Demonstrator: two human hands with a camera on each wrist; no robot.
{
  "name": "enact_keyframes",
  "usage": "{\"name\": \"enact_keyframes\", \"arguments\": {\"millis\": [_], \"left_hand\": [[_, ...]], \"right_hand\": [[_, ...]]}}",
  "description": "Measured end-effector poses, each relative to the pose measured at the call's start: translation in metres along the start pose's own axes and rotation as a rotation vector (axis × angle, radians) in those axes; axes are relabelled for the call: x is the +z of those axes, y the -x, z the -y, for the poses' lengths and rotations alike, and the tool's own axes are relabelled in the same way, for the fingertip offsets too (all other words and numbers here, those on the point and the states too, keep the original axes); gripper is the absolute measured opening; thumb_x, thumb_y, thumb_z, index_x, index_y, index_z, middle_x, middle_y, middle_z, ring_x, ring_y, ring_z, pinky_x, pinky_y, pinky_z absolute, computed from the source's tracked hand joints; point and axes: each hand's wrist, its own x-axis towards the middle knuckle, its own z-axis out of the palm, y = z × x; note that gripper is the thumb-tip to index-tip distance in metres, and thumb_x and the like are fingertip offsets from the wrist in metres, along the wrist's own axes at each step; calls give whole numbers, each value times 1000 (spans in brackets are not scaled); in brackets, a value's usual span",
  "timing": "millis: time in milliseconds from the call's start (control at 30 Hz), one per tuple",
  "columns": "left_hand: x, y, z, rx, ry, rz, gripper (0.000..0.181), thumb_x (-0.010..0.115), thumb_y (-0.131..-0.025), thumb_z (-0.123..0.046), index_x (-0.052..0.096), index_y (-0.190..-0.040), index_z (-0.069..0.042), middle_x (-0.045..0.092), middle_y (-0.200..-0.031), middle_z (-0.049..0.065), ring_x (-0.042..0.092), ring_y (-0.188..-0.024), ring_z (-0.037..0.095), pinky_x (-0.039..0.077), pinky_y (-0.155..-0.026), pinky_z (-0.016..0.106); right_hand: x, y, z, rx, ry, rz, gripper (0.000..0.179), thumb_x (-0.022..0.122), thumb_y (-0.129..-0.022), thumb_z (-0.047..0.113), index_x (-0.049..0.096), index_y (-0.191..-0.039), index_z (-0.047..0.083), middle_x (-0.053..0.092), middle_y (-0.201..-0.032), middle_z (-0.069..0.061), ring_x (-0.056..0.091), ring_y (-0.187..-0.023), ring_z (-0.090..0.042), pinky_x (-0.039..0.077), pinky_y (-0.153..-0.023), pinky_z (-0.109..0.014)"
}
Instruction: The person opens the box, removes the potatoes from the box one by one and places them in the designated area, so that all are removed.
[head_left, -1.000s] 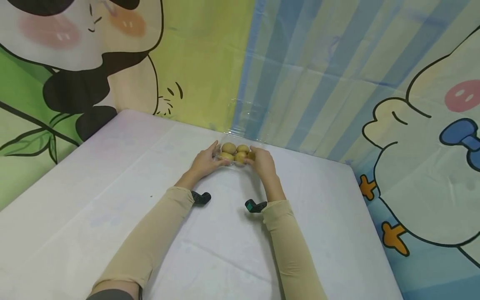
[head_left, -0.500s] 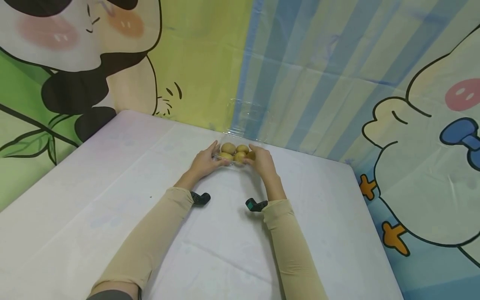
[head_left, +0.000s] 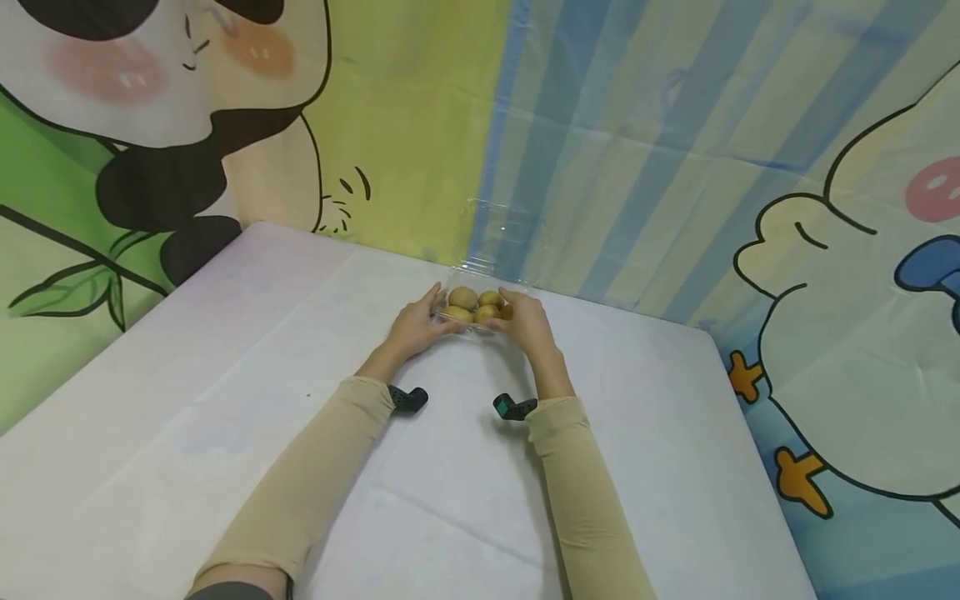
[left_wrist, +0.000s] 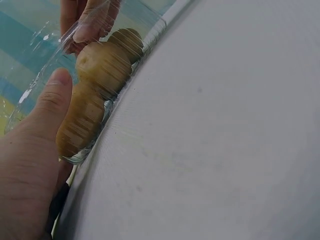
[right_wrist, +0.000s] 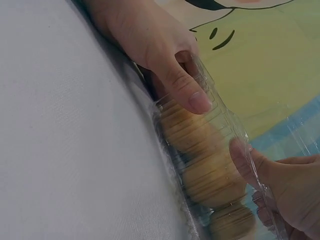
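Observation:
A clear plastic clamshell box (right_wrist: 226, 112) stands at the far side of the table, several brown-yellow potatoes (head_left: 462, 298) inside it. Its transparent lid (head_left: 501, 237) is swung up and back, against the wall cloth. My left hand (head_left: 420, 327) grips the box's left end, thumb over the front wall and fingers round the side. At the other end my right hand (head_left: 529, 325) grips the box the same way, its thumb pressing the front wall in the right wrist view. Part of the rightmost potato is hidden behind the right hand.
A white cloth covers the table (head_left: 637, 467). Cartoon-printed cloth walls (head_left: 405, 125) rise directly behind the box and along the right side. Dark wrist cameras (head_left: 408, 399) stick inward from both wrists.
The head view has shifted slightly. Both hands keep their grip on the box, and the box and potatoes stay in place.

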Motion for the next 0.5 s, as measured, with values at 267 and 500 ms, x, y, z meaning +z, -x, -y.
{"name": "enact_keyframes", "arguments": {"millis": [267, 500], "left_hand": [[5, 1, 2, -5, -15, 4, 114, 62, -71, -73, 13, -154, -13, 38, -151, 2, 39, -135, 38, 30, -114, 50], [4, -2, 4, 15, -26, -19, 115, 60, -70, -76, 13, -154, -13, 39, -150, 3, 40, -134, 38, 32, -113, 50]], "right_hand": [[5, -2, 2, -33, -23, 13, 72, 76, -77, 34, 50, -137, 5, 58, -133, -13, 55, -122, -30, 44, -105, -40], [4, -7, 3, -49, -15, 31, 68, 76, -78, 35, 53, -135, 7, 59, -132, -12, 56, -122, -29, 43, -107, -39]]}}
